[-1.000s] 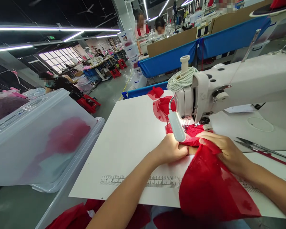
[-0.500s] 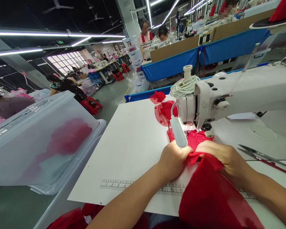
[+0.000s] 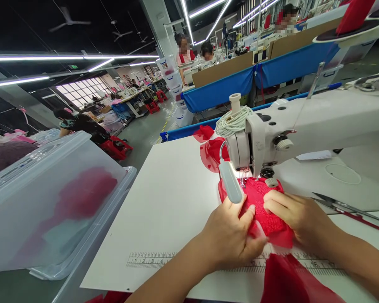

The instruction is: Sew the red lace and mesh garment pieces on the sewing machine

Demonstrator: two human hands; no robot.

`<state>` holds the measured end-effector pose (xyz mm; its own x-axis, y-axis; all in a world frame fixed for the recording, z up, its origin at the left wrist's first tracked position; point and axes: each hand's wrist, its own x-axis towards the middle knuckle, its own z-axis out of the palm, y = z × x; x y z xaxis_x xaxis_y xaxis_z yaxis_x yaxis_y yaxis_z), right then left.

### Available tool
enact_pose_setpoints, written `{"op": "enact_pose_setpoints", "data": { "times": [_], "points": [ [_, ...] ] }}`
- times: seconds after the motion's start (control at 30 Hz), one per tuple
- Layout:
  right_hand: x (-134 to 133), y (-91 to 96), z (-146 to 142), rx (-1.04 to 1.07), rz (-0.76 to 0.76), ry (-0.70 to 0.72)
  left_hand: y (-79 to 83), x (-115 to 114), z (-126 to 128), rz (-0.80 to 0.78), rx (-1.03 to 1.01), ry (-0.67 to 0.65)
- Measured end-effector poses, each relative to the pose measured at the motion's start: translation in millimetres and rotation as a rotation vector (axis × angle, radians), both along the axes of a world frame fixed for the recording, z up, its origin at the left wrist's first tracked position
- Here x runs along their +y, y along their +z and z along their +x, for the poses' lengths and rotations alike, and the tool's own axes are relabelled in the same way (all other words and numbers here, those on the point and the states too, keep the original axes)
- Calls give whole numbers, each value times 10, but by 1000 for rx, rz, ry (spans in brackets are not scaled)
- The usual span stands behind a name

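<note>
Red lace-textured fabric lies flat under the needle area of a white sewing machine. My left hand grips its near-left edge, fingers on top beside the small lamp. On the fabric's right side, my right hand has its fingers curled onto the cloth and holds it. A darker red sheer piece hangs over the table's front edge below my hands. Farther back, other red pieces lie left of the machine head.
Scissors lie on the table right of my right hand. A printed ruler runs along the front edge. At left stands a translucent plastic bin with red cloth inside. Co-workers sit at machines beyond blue cloth-hung tables.
The bunched red fabric between my hands is now spread flat under the machine. My right hand has shifted onto its right side, and the dark red piece hangs lower.
</note>
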<state>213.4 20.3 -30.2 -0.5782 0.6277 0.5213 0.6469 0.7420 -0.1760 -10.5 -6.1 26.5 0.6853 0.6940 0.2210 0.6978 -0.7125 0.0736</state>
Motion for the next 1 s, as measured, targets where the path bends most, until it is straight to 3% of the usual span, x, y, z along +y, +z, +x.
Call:
{"op": "enact_pose_setpoints", "data": {
  "times": [0.27, 0.47, 0.67, 1.0],
  "points": [
    [15, 52, 5, -18, 66, -30, -192, -7, 10, 152, -80, 6],
    [31, 66, -14, 29, 125, -34, -219, 14, 15, 175, -75, 8],
    [40, 41, -17, 23, 87, -32, -220, 56, 4, 165, -42, 19],
    [76, 210, -21, 2, 93, -38, -294, 122, -35, 209, -64, 31]
  ]
}}
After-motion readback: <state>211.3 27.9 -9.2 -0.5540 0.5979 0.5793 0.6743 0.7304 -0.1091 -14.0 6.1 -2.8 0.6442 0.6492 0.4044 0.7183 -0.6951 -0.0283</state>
